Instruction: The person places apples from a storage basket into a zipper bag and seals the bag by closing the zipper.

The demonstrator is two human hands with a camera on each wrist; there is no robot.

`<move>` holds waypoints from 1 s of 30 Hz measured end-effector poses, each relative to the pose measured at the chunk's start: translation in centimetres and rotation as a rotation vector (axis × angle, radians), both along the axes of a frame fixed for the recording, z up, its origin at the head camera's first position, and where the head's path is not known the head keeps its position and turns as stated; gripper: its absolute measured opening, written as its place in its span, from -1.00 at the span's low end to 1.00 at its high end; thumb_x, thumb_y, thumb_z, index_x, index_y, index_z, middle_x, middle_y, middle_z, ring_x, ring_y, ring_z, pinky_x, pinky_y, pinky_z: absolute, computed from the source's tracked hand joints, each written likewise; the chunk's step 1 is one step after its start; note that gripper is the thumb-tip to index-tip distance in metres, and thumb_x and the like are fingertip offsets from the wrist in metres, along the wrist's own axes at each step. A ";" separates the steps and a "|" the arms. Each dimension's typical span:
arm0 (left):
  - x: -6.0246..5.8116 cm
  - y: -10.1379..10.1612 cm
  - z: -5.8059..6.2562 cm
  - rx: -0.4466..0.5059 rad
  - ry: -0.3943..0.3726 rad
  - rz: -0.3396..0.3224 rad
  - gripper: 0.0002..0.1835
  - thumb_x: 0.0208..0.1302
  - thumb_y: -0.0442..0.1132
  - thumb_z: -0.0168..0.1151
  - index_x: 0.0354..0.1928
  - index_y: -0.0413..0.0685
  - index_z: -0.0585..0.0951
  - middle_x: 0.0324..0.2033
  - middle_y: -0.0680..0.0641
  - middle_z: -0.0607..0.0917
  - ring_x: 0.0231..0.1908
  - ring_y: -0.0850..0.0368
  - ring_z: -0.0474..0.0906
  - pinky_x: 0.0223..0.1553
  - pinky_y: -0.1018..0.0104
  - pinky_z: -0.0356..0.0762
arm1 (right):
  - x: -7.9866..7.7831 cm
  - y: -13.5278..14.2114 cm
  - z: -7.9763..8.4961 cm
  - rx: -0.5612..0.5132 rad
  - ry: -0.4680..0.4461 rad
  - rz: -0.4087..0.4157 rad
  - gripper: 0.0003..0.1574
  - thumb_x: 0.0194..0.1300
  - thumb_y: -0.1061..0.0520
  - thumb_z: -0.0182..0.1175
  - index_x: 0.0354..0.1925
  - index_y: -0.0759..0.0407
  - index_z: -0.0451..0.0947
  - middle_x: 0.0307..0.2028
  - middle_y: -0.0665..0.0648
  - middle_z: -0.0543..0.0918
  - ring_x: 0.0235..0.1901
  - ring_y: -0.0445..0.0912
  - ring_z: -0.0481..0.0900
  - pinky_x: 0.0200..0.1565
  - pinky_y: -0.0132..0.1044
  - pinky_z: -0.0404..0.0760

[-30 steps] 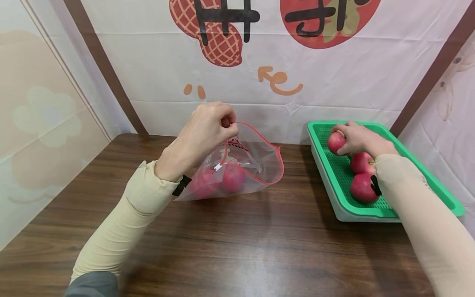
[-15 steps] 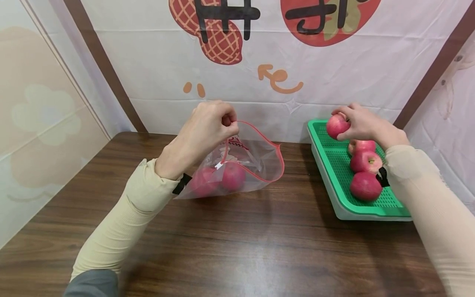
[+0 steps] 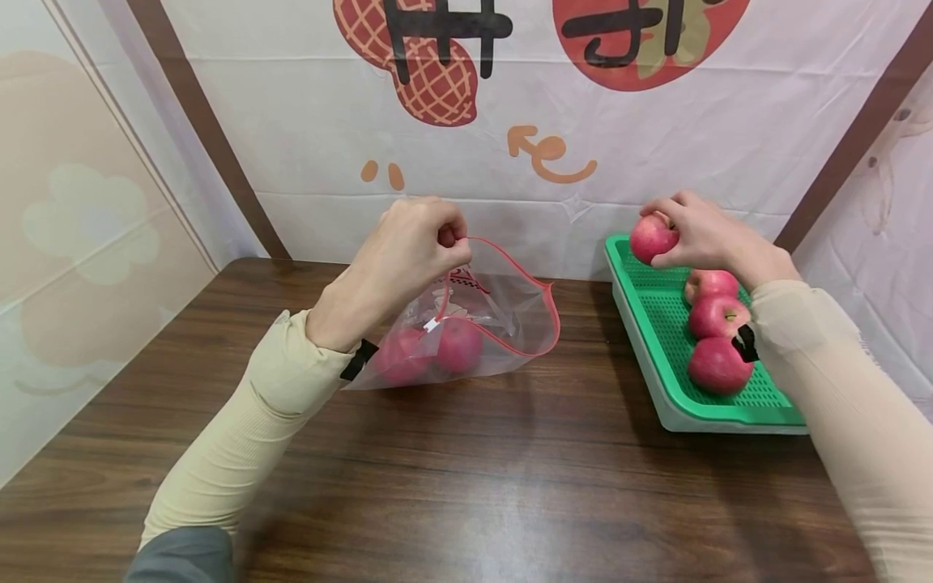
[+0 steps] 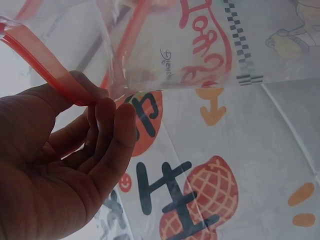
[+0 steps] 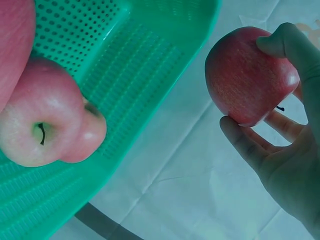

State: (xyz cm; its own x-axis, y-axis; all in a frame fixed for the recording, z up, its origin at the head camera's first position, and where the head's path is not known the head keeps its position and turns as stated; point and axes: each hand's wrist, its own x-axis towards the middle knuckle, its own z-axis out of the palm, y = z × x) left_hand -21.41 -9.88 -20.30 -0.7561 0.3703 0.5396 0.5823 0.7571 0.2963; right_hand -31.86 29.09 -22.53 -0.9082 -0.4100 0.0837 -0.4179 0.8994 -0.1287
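Note:
My left hand (image 3: 408,263) pinches the red zip edge of a clear plastic zip bag (image 3: 503,324) between thumb and fingers. The bag's mouth gapes to the right, and a white slider (image 3: 431,325) sits on its red edge. Inside the bag, two red apples (image 3: 460,346) rest low on the table. Over the back of a green basket (image 3: 659,380), my right hand (image 3: 703,235) holds a red apple (image 5: 250,75) between thumb and fingertips. Three more apples (image 3: 720,366) lie in a row in the basket, beneath the right wrist.
The basket has a white outer tray (image 3: 649,368) and stands at the right of the dark wooden table (image 3: 466,478). A printed white cloth (image 3: 306,146) hangs close behind the table. Another cloth wall (image 3: 80,243) stands along the left side.
My right hand has lifted the apple up out of the basket, then shifted slightly left. The apple behind the row has come into view. My left hand and the bag have stayed put.

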 end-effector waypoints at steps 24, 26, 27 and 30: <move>0.0 0.0 -0.1 0.005 -0.007 0.000 -0.88 0.06 -0.37 0.11 -0.52 -0.06 0.60 -0.55 0.00 0.56 -0.45 0.13 0.41 -0.38 0.30 0.36 | 1.4 -4.6 2.5 -0.045 0.134 0.131 -0.04 0.00 0.05 0.45 0.35 0.06 0.30 0.18 0.32 0.35 0.10 0.20 0.37 0.01 0.18 0.55; 0.0 0.0 -0.1 0.008 -0.007 0.000 -0.88 0.05 -0.38 0.11 -0.52 -0.06 0.60 -0.55 0.00 0.56 -0.45 0.13 0.41 -0.38 0.30 0.36 | 1.7 -5.2 2.7 -0.042 0.146 0.146 -0.05 0.01 0.04 0.45 0.35 0.05 0.31 0.18 0.31 0.35 0.11 0.20 0.37 0.01 0.18 0.55; 0.0 0.0 0.0 0.010 -0.005 -0.001 -0.88 0.05 -0.38 0.11 -0.52 -0.06 0.60 -0.55 0.00 0.56 -0.45 0.13 0.41 -0.38 0.30 0.36 | 1.9 -5.5 2.8 -0.040 0.150 0.152 -0.05 0.00 0.03 0.46 0.35 0.04 0.32 0.18 0.31 0.36 0.11 0.20 0.37 0.01 0.17 0.56; -0.1 0.1 0.0 0.014 -0.002 -0.006 -0.88 0.04 -0.38 0.11 -0.53 -0.06 0.60 -0.55 0.00 0.56 -0.45 0.13 0.41 -0.38 0.31 0.36 | 2.3 -6.4 3.1 -0.038 0.161 0.168 -0.05 0.00 0.02 0.47 0.34 0.03 0.32 0.18 0.29 0.36 0.12 0.20 0.37 0.00 0.17 0.57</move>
State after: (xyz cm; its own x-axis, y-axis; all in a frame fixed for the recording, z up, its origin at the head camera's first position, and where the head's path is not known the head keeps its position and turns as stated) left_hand -21.47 -9.79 -20.33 -0.7552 0.3671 0.5430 0.5859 0.7495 0.3081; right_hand -29.59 22.72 -19.41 -0.8014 -0.5479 0.2401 -0.5789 0.8114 -0.0809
